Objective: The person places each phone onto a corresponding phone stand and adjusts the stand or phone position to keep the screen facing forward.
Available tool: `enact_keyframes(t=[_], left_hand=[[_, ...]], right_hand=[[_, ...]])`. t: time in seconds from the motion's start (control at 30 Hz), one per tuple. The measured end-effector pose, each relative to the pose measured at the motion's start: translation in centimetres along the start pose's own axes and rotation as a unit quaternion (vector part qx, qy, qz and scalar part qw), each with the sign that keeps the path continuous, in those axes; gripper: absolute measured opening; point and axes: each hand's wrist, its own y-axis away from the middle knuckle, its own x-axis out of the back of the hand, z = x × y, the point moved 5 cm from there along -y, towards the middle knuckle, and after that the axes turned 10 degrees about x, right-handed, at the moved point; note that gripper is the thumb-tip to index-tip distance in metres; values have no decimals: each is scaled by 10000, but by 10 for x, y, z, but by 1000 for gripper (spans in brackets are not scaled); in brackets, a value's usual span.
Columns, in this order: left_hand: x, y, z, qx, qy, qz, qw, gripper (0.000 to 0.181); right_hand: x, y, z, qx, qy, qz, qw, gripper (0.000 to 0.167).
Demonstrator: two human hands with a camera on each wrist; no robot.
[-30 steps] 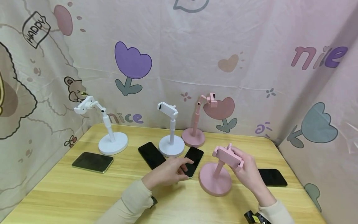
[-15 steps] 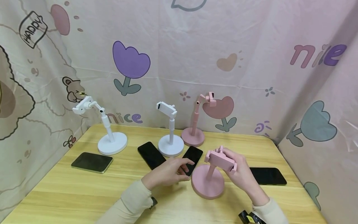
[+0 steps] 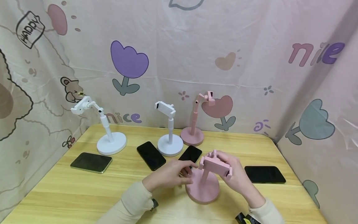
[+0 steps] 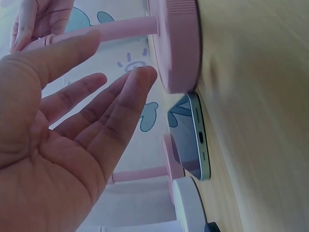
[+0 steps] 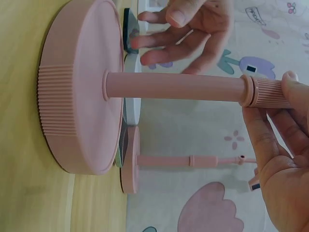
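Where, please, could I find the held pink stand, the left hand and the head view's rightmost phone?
Held pink stand (image 5: 176,87): right wrist view, on its stem.
Left hand (image 3: 170,175): head view, on its back.
Rightmost phone (image 3: 265,174): head view, on its dark screen.

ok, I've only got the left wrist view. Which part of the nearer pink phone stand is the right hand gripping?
Observer: In the right wrist view, the right hand grips the ribbed collar of the nearer pink phone stand.
Operator: And at the top of it, out of my frame?
Observer: The head view shows its clamp, empty.
Operator: What's out to that hand's right?
Observer: Also from the head view: a dark-screened smartphone, lying flat on the wood-grain table.
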Motion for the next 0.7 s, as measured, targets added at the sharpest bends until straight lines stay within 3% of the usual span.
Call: enact_keyframes(t=[0.53,0.7], left_hand=[[-11,1,12,-110,181,-417,9989,22],[-13,1,13,-229,265,-415,9985,17]], right_hand=[[-14,-3,-13,125,-696,-360,9968,43],[-15,-3,-14,125,-782,-424,9960,38]])
